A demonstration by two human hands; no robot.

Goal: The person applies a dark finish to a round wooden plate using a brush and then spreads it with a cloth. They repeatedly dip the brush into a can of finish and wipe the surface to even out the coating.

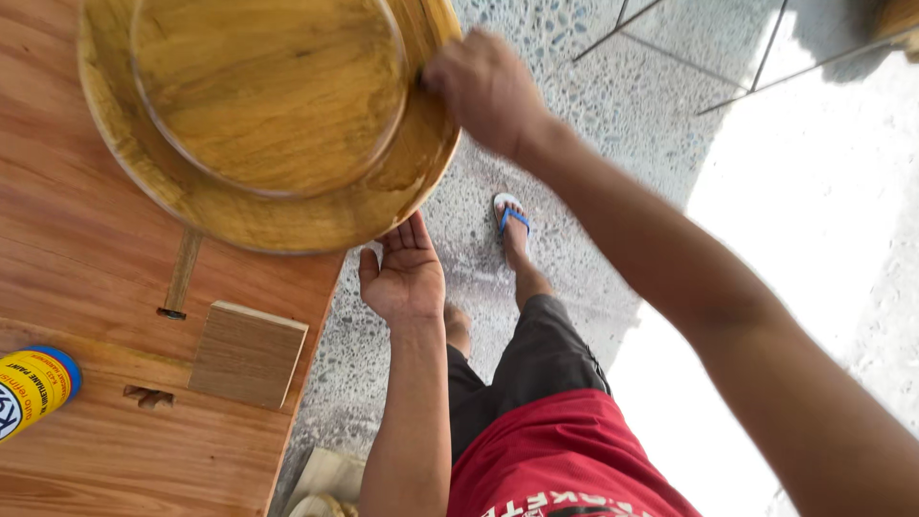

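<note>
The fingers of the right hand are curled and pressed on the outer rim of the bowl, at its right side; something small may be under them, but I cannot tell what. The left hand is open, palm up, with the fingers wide, and its fingertips touch the bowl from below where it sticks out past the table edge.

The bowl lies upside down on the table, with its flat base up, and its right part hangs over the floor. I judge that the rim is being rubbed or coated on this side, while the lower hand steadies the bowl. To reach another part of the rim, the bowl must probably be turned.

On the table, a small wood block and a yellow can lie well apart from the bowl, so there is room for turning. The overhang is the risk: a strong push could tip the bowl.
</note>
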